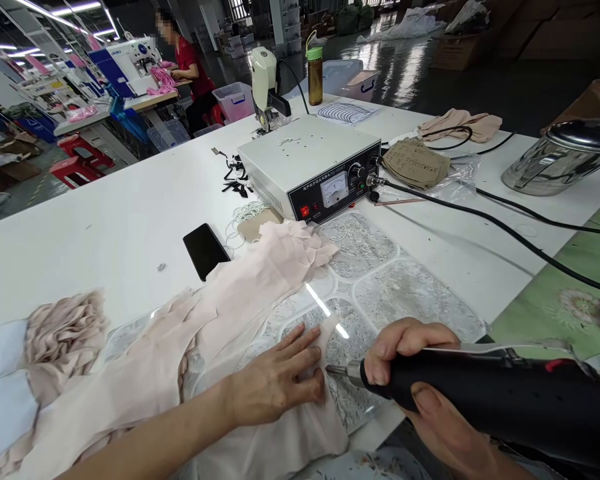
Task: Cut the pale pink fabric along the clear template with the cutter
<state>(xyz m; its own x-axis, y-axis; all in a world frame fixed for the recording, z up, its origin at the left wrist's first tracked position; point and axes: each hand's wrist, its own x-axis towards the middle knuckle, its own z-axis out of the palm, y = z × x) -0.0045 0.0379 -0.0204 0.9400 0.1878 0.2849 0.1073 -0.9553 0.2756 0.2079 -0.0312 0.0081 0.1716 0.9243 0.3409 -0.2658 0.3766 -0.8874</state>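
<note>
My left hand [280, 380] presses down on a thin pale pink fabric piece [300, 440], fingers apart, with the fingertips near its right edge. In my right hand [435, 393] is a black ultrasonic handpiece [480, 387], gripped round its barrel. Its narrow metal tip points left and meets the fabric edge beside my left fingers; whether it touches cannot be made out. Beneath the fabric lies a clear-coated, marble-patterned mat [405, 293]. A layered stack of pink fabric pieces [250, 287] stretches across the mat, behind and left of my left hand.
Behind the mat stands a control box [310, 167] with a dial. A phone [205, 250], bundled fabric [65, 333], brown card pieces [415, 163], a steel jug [555, 157] and a bottle [315, 77] are on the table. Black cable [480, 217] runs right. A person [190, 67] sits beyond.
</note>
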